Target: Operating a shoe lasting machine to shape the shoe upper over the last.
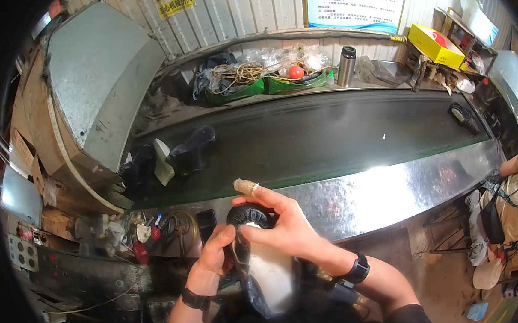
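A dark shoe [270, 276] is held at the lower middle, close to my body, its white underside turned up. My left hand [215, 250] is closed on its left side near the dark rounded end. My right hand [285, 220] grips that end from above and the right, thumb on the white surface. The right index finger, wearing a tan finger cover [246, 187], sticks out past the shoe. The shoe's lower end is blurred, and my palms hide part of its sides.
A dark conveyor belt [309, 129] runs ahead, with dark shoes [192, 149] and a pale sole-shaped piece [163, 162] at its left, another shoe [464, 118] far right. Green bins [240, 93] and a steel flask [346, 67] stand behind. A person [512, 197] sits at right.
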Available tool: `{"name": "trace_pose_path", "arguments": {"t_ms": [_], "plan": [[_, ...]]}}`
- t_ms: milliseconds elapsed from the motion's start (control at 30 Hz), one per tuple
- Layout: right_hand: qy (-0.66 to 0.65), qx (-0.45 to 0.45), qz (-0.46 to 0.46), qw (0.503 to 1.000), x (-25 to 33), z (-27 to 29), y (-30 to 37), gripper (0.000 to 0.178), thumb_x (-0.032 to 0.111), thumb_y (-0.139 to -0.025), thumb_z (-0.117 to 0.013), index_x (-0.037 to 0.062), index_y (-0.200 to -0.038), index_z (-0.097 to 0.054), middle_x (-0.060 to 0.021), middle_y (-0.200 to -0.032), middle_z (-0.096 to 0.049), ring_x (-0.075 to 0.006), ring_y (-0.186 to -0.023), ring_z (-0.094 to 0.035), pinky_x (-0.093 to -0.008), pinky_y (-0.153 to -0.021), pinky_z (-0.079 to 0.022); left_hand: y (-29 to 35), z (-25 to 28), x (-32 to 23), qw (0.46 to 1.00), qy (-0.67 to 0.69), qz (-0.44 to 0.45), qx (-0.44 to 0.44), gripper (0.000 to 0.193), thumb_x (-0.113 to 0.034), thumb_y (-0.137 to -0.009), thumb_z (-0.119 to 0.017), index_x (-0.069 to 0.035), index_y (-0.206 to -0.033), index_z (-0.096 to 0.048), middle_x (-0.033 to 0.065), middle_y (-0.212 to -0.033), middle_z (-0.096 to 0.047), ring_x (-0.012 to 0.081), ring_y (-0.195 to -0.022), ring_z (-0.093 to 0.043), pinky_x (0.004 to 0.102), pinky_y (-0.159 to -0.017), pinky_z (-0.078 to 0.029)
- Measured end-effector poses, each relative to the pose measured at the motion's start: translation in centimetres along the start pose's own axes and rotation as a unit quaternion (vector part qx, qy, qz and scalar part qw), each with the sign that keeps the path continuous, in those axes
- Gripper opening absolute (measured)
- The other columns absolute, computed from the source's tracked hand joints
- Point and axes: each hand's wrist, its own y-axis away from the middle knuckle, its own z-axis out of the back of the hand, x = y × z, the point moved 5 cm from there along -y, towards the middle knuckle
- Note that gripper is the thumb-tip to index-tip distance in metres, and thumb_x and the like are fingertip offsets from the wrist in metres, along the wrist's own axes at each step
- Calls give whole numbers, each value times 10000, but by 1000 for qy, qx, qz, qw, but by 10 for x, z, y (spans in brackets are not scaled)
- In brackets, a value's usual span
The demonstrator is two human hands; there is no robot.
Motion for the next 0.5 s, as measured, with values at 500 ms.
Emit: {"name": "trace_pose_path", "arguments": {"t_ms": [500], "plan": [[-17, 3, 37, 999, 1, -7, 0, 707, -16, -836, -701, 19, -1485, -420, -93, -1294, -593, -139, -1210, -540, -288, -1035, -437, 5, 4, 0, 999, -17, -10, 26, 590, -478, -875, -719, 21, -1173, -615, 75, -1027, -686, 163, -899, -673, 289, -774, -551]]}}
